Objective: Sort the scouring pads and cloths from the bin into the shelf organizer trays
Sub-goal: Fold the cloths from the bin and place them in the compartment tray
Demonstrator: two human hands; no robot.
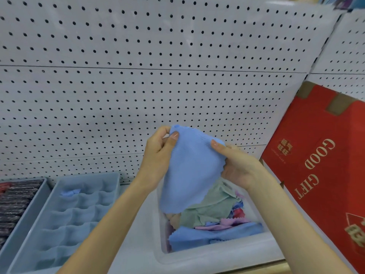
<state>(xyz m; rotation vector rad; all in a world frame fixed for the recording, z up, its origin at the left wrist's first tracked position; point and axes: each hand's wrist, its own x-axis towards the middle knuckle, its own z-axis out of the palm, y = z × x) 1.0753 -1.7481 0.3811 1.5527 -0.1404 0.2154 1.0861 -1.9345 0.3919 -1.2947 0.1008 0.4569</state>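
Held up over the bin (217, 252) at six o'clock, the blue cloth (191, 171) is pinched at its top corner by the left hand (158, 153) and at its far edge by the right hand (239, 167), probably to straighten it for the divided tray (79, 220) at eight o'clock.

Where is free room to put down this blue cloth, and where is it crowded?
Free: most cells of the compartment tray (one far cell is taken), and the shelf strip between that tray and the bin. Crowded: the bin, full of cloths; the left tray, full of scouring pads.
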